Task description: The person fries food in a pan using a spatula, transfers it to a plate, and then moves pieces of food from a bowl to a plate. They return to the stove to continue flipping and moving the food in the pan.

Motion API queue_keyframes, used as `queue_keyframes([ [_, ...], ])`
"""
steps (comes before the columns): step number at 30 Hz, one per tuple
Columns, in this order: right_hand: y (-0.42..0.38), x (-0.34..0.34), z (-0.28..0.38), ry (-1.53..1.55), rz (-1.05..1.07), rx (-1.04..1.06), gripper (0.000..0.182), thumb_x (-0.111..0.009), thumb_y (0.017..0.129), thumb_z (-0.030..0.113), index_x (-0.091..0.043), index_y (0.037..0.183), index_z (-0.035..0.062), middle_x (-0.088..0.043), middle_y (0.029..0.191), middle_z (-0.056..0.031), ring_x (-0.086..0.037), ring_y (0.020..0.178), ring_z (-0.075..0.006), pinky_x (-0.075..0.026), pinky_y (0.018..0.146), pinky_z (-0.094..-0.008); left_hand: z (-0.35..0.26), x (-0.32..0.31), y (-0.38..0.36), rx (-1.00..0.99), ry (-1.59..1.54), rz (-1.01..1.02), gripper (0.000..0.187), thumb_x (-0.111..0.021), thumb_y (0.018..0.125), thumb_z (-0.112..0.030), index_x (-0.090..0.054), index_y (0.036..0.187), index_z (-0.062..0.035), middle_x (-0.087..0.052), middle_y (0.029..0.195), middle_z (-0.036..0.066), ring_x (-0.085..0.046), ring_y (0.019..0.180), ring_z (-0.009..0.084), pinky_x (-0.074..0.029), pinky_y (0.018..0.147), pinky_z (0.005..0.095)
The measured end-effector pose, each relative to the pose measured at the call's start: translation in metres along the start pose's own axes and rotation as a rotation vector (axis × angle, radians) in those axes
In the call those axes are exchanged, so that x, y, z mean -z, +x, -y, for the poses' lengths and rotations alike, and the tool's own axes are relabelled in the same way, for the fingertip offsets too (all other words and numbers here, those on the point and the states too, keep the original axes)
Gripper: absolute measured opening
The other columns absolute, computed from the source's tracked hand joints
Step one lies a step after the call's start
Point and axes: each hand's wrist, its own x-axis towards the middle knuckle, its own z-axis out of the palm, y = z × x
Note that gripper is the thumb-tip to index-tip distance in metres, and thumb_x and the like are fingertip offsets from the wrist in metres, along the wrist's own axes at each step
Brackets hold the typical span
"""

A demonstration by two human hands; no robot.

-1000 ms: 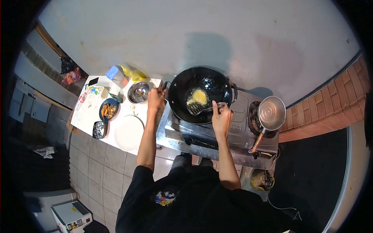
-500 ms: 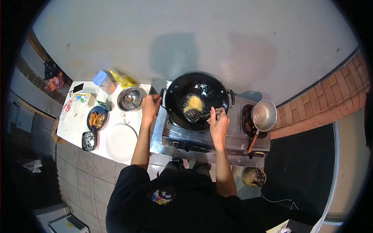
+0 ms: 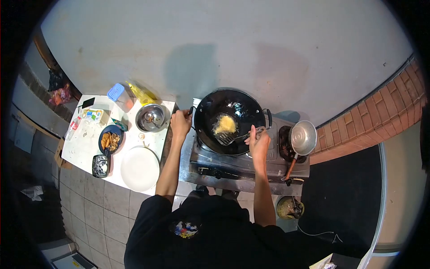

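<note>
A black wok [image 3: 210, 141] sits over the left burner of the gas stove [image 3: 224, 163]. My left hand [image 3: 181, 122] is closed on the wok's left handle. In my right hand [image 3: 258, 141] is a dark slotted spatula [image 3: 225, 138], its handle gripped from above the wok's right rim. The spatula's head lies at the near edge of a yellow, egg-like piece of food [image 3: 226, 124], which bubbles in oil in the middle of the wok.
On the right burner stands a metal saucepan [image 3: 303, 136] with a brown handle. The white table [image 3: 85, 143] at left bears a steel bowl [image 3: 150, 118], a white plate [image 3: 139, 168], a dark bowl of fried food [image 3: 110, 139], a black container [image 3: 101, 166] and a blue-lidded container [image 3: 120, 96].
The spatula's head has shifted slightly against the food's near side, and my right hand has turned a little. The whole view has shifted slightly. My left hand keeps its hold.
</note>
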Motion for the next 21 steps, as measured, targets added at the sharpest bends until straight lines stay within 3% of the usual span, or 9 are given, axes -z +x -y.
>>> queue_keyframes([
  [5,0.002,0.001,-0.001,0.032,0.015,0.011,0.031,-0.057,0.094,0.021,-0.053,0.079,-0.006,-0.06,0.059,-0.0129,-0.065,0.05,-0.0191,-0.05,0.044,-0.029,0.004,-0.003,0.002,-0.075,0.026,-0.079,0.018,-0.072,0.075,-0.016,-0.072,0.089,-0.0046,-0.069,0.076,0.014,-0.067,0.072,0.0313,-0.052,0.069,0.0386],
  [13,0.025,0.052,0.036,0.068,-0.063,0.11,0.028,-0.058,0.093,0.02,-0.055,0.082,-0.0055,-0.061,0.061,-0.0112,-0.063,0.052,-0.0159,-0.048,0.046,-0.0278,-0.003,0.006,0.006,-0.101,0.006,-0.009,0.019,-0.069,0.076,-0.014,-0.072,0.09,-0.002,-0.069,0.079,0.017,-0.068,0.074,0.0308,-0.053,0.071,0.0377],
  [16,0.036,0.057,0.035,0.015,-0.063,0.199,0.025,-0.058,0.092,0.017,-0.054,0.083,-0.0063,-0.059,0.06,-0.0152,-0.062,0.052,-0.0225,-0.045,0.047,-0.0315,-0.01,0.01,0.004,-0.098,0.012,0.004,0.021,-0.069,0.076,-0.015,-0.071,0.092,-0.0012,-0.069,0.081,0.018,-0.068,0.075,0.0309,-0.053,0.071,0.0371],
  [18,0.043,0.052,0.024,-0.125,-0.031,0.347,0.021,-0.058,0.091,0.012,-0.053,0.085,-0.0072,-0.057,0.062,-0.0214,-0.058,0.052,-0.0326,-0.041,0.049,-0.0366,-0.01,0.012,0.003,-0.098,0.032,0.001,0.021,-0.069,0.076,-0.015,-0.072,0.091,-0.0015,-0.069,0.08,0.017,-0.068,0.074,0.0311,-0.053,0.072,0.0372],
  [19,0.044,0.05,0.024,-0.11,0.043,0.302,0.018,-0.058,0.09,0.009,-0.052,0.085,-0.0072,-0.054,0.067,-0.0256,-0.054,0.057,-0.0417,-0.04,0.051,-0.0408,-0.005,0.01,0.004,-0.118,0.0,0.0,0.02,-0.069,0.076,-0.016,-0.072,0.092,-0.003,-0.069,0.079,0.017,-0.068,0.073,0.0315,-0.053,0.071,0.0376],
  [21,0.049,0.043,0.02,-0.141,0.073,0.326,0.019,-0.058,0.09,0.01,-0.051,0.085,-0.007,-0.055,0.068,-0.0259,-0.055,0.06,-0.043,-0.041,0.053,-0.0415,0.001,0.006,0.006,-0.14,0.0,-0.003,0.02,-0.069,0.076,-0.016,-0.072,0.092,-0.0037,-0.069,0.079,0.017,-0.068,0.073,0.0319,-0.053,0.071,0.0379],
])
